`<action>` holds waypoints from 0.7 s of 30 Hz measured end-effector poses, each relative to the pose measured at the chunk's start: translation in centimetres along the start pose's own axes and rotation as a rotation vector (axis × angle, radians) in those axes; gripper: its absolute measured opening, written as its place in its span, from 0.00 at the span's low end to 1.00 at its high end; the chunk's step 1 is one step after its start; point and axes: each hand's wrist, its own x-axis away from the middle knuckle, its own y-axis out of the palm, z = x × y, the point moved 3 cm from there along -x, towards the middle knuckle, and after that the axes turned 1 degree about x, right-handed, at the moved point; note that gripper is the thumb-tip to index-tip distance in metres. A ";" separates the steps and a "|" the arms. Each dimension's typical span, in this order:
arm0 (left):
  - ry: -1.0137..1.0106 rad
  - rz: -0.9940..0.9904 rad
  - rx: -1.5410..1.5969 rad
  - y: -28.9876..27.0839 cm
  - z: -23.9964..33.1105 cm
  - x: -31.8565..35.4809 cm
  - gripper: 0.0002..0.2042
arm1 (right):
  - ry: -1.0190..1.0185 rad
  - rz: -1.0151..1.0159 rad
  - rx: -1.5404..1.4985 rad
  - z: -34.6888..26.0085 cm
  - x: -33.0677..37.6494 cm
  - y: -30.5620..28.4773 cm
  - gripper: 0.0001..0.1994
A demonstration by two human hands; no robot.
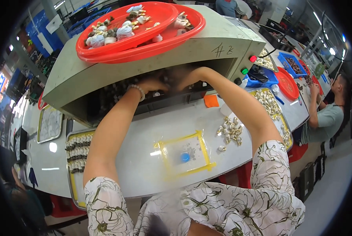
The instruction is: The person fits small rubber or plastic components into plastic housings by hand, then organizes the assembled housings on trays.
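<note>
Both of my arms reach into the dark opening of a grey-green metal housing (144, 49). My left hand (153, 84), with a beaded bracelet at the wrist, is over a black bin (172, 101) that holds small dark and pale pieces. Close to its right, my right hand (189, 78) bends down toward the same bin. Shadow and blur hide the fingers of both hands, so what they hold does not show. Below the opening, a blue round spot (185, 157) lies inside a yellow-taped square (183, 152) on the white table.
Red trays (140, 43) of small figures sit atop the housing. An orange card (211, 101) and a pile of small pale pieces (231, 130) lie by my right arm. Filled trays (76, 192) flank me, another with pale pieces (266, 100). A co-worker (329, 118) sits far right.
</note>
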 end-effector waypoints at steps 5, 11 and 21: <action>0.003 -0.097 0.033 0.4 0.4 0.0 0.38 | -0.137 0.048 -0.128 2.8 -1.3 1.6 0.31; -0.020 -0.031 0.077 0.8 0.3 -0.3 0.34 | -0.063 0.232 0.021 2.6 -1.3 2.0 0.36; -0.026 -0.059 0.063 0.7 -1.9 -1.9 0.35 | 0.001 0.328 0.027 1.2 -2.2 1.9 0.35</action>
